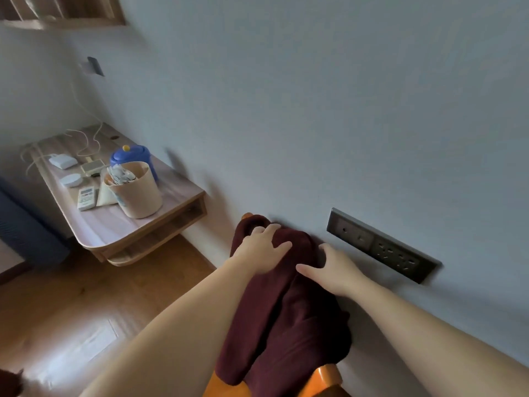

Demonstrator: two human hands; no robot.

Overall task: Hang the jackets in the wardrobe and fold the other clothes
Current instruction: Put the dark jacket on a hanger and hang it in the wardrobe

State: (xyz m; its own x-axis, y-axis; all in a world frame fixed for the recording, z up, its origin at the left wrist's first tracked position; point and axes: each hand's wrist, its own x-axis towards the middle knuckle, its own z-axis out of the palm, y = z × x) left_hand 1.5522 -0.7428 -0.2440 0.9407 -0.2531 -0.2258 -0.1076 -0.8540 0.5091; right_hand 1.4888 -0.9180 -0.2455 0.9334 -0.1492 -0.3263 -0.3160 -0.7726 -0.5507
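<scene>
Dark maroon knitted garment (pixel 286 305): draped over the back of an orange wooden chair (pixel 326 376), hard against the pale grey wall (pixel 315 110); hangs in two long folds, kind of garment not determinable. Left hand (pixel 259 249): laid on the upper fold near the chair's top corner, fingers spread and lightly curved over the cloth, pressing rather than pinching. Right hand (pixel 335 267): at the wall-side fold, fingers slightly bent, thumb extended toward the left hand; tips sunk at the cloth's edge, firm grasp not confirmed. Placement of both hands judged as preparation to gather and lift the garment off the chair. Grey socket panel (pixel 383 245): just beside the right hand on the wall. Wall-mounted wooden shelf (pixel 120 222): well to the left, carrying a beige round tub (pixel 137 193), blue lidded jar (pixel 131 156), white remote control (pixel 86 198) and cables. Wardrobe: not in view.
</scene>
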